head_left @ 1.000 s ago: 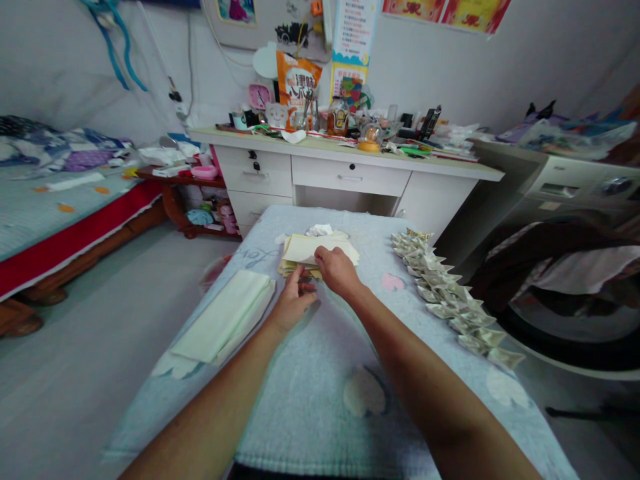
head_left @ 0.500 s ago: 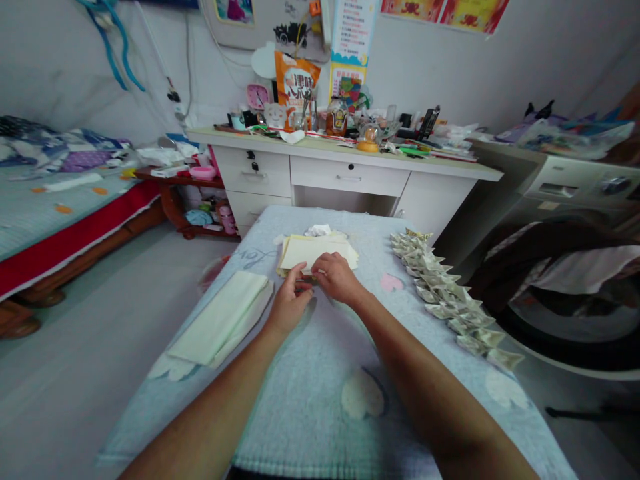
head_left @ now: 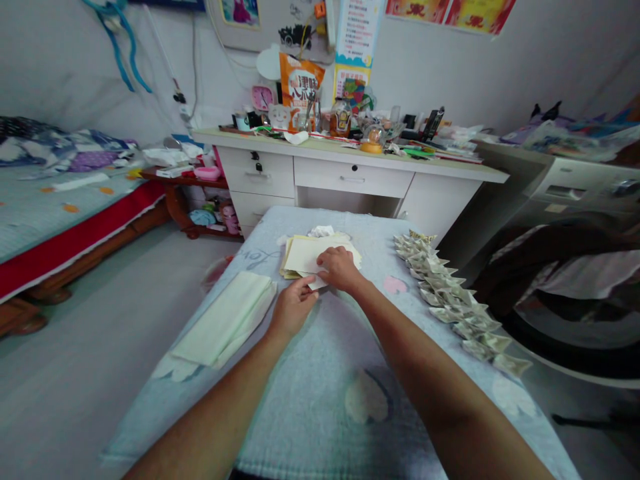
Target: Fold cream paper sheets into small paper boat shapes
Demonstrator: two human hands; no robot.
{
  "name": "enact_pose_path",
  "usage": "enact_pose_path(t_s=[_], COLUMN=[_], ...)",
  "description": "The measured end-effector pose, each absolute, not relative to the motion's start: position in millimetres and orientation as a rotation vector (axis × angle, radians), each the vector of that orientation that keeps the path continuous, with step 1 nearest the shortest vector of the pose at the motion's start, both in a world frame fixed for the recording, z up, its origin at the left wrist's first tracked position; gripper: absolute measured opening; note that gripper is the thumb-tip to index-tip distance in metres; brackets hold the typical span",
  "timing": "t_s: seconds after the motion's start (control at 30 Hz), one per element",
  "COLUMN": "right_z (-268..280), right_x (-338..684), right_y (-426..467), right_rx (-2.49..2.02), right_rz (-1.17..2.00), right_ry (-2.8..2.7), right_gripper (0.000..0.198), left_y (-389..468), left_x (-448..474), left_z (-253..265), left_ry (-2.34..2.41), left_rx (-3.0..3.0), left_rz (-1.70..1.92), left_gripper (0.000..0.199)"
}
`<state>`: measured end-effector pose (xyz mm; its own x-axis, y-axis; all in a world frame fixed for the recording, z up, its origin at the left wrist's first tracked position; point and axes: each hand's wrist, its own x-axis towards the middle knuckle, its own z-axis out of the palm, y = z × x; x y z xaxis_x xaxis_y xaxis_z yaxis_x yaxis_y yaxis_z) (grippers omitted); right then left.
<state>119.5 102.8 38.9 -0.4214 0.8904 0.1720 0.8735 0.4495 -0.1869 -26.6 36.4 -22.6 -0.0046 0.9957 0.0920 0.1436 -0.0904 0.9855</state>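
A stack of cream paper sheets (head_left: 300,257) lies toward the far end of the cloth-covered table. At its near edge, my left hand (head_left: 294,308) pinches the corner of a sheet of paper (head_left: 318,283) between thumb and fingers. My right hand (head_left: 341,268) rests over the stack's right part, its fingers curled onto the same sheet. That sheet juts out from the stack toward me, partly hidden by both hands. Left of my left hand lies a folded pale green bundle (head_left: 225,320), perhaps paper or cloth.
Folded paper boats (head_left: 450,293) stand in rows along the table's right side. Crumpled white paper (head_left: 321,231) sits behind the stack. A white desk (head_left: 350,175) full of clutter stands beyond, with a bed (head_left: 75,207) at left and a washing machine (head_left: 575,193) at right.
A sheet's corner now sticks out from the stack's near edge between my hands. My left hand has dropped slightly nearer to me; the whole view has shifted a little.
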Motion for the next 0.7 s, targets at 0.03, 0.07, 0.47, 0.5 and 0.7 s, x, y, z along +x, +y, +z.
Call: enact_pose_path(t_s=[0.03,0.07,0.47,0.5,0.7], right_z=[39.1,39.2,47.2,48.8,61.2], right_x=[119.3,119.3,125.5,130.9,173.6], right_y=[104.1,105.7,119.5,117.4,72.3], right_rx=[-1.534,-1.542,-1.554,-1.537,-1.196], right_rz=[0.102,0.108,0.219,0.237,0.403], right_ry=[-2.46,-2.46,-2.446,-2.436,-2.349], right_gripper=[0.023,0.023,0.026,0.027,0.038], left_y=[36.1,35.4,7.8,6.8,-1.1], left_x=[-26.6,-26.6,-29.8,-30.1,-30.9], left_z=[-23.2,-23.3,5.9,6.7,12.1], left_ry=[1.29,1.3,1.379,1.405,1.531], left_rx=[1.395,1.415,1.998,2.028,2.202], left_rz=[1.222,1.233,1.454,1.5,1.634], left_gripper=[0.044,0.043,0.014,0.014,0.01])
